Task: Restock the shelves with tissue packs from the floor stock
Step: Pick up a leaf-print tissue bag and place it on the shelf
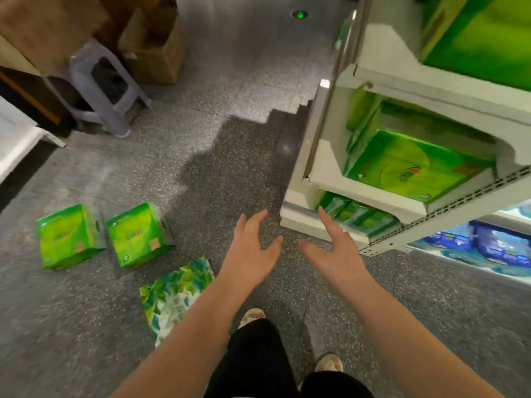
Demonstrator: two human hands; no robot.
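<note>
Two green tissue packs stand on the grey floor at the left, one (70, 237) beside the other (138, 235). A leaf-patterned pack (175, 294) lies nearer my feet, partly behind my left forearm. My left hand (253, 248) and my right hand (333, 248) are both stretched out over the floor, palms facing each other, fingers spread and holding nothing. The white shelf unit (324, 170) rises at the right. A large green pack (413, 168) lies on its middle shelf, and smaller green packs (359, 216) sit on the shelf below.
More green packs (482, 38) fill the top shelf. Blue packs (494, 245) lie at the lower right. A grey plastic stool (106, 87) and cardboard boxes (155, 53) stand at the far left. My feet (287, 340) are on the floor below my hands.
</note>
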